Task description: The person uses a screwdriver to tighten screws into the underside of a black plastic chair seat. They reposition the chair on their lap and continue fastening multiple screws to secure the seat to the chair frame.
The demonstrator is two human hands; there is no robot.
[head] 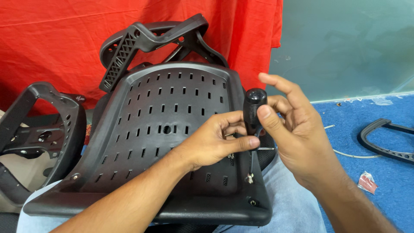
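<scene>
Black plastic fills the near part of the view: a chair seat pan [164,129] lies across the person's lap, on light blue trousers [293,207], with rows of small slots in it. Both bare arms reach over it. The left hand [211,140] rests on the right side of the seat, and its thumb and fingers are pinched shut on the thin metal shaft just under the handle of a screwdriver [253,129]. The right hand [289,129] is closed loosely on the fat black handle, with the thumb pressed on its side and the first finger sticking out straight. The screwdriver stands almost upright. Its tip sits on a small silver screw [249,177] near the seat's right front corner.

To the left stands a black chair frame piece [47,129], close to the seat. A black curved bracket [151,41] rises behind the seat. On the blue carpet [379,172] to the right lie a small clear bag with red parts [367,182] and, farther out, a black curved arm piece [384,138]. Red cloth [64,34] hangs at the back, beside a pale green wall [345,43].
</scene>
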